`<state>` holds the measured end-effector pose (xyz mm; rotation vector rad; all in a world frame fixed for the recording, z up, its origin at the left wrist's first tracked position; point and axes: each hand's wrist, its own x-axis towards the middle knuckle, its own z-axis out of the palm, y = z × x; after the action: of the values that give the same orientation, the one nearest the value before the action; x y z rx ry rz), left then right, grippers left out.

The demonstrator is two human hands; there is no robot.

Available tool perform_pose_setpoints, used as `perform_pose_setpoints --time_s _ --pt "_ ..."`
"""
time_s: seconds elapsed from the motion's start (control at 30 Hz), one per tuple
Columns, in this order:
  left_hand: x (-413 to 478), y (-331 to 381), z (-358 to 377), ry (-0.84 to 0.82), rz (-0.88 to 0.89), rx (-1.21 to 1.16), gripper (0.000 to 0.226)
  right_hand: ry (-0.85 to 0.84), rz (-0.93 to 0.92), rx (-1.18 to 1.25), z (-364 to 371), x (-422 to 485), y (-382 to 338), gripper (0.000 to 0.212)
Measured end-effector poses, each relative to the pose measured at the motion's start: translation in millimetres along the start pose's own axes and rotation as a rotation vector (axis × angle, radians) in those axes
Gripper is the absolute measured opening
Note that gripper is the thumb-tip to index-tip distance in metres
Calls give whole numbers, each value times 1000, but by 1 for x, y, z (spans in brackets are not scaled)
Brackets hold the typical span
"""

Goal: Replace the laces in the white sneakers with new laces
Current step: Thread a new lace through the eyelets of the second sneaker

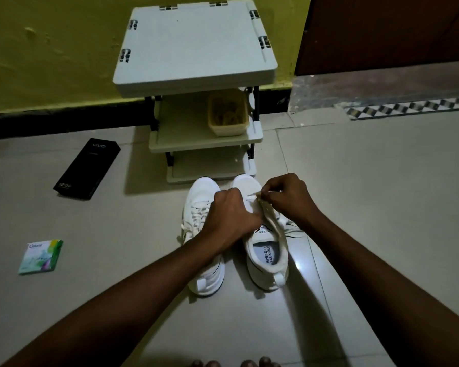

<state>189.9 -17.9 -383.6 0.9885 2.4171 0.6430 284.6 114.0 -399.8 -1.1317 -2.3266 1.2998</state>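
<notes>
Nearest of all, some bare toes [233, 363] show at the lower edge, and both forearms reach away over the pale tiled floor [368, 181]. Between them stand two white fabric sneakers side by side, heels near and toes far, so the long axis of each runs straight away from the person. The left white sneaker [204, 276] is fully laced and no hand holds it. The right white sneaker [268, 260] is the one in work. The left hand [231, 213] crosses over to it and lies knuckles up on its lacing area, fingers curled down; their tips are hidden, so I cannot tell what they hold. The right hand [286, 200] is just to the right, its fingers narrow and pinching the cream-coloured flat lace [268, 210], whose tip points left and far, toward the left hand. The eyelets seem to lie just left of the pinch, so I judge the right hand is the better one to feed the tip. Farther left on the floor lie a small green and white carton [40, 256] and a long black box [86, 168]. Beyond the toes stands a grey plastic shelf rack [194, 49] with a yellow plastic tub [228, 115] on its middle level, against a yellow-green wall [51, 49].
</notes>
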Motion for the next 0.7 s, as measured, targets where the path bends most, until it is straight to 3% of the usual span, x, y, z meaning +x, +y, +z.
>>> perform_pose_setpoints --time_s 0.13,0.33,0.53,0.7 --pt "10 8 -5 -59 -107 -31 43 -61 0 -120 2 -1 2 15" --pt "15 -5 3 1 -158 -72 39 -112 -72 -270 12 8 2 6" --pt "17 -11 8 28 -159 -104 44 -201 -140 -491 12 13 -9 14" --pt "18 -15 11 47 -148 -100 39 -210 -134 -450 13 18 -15 16"
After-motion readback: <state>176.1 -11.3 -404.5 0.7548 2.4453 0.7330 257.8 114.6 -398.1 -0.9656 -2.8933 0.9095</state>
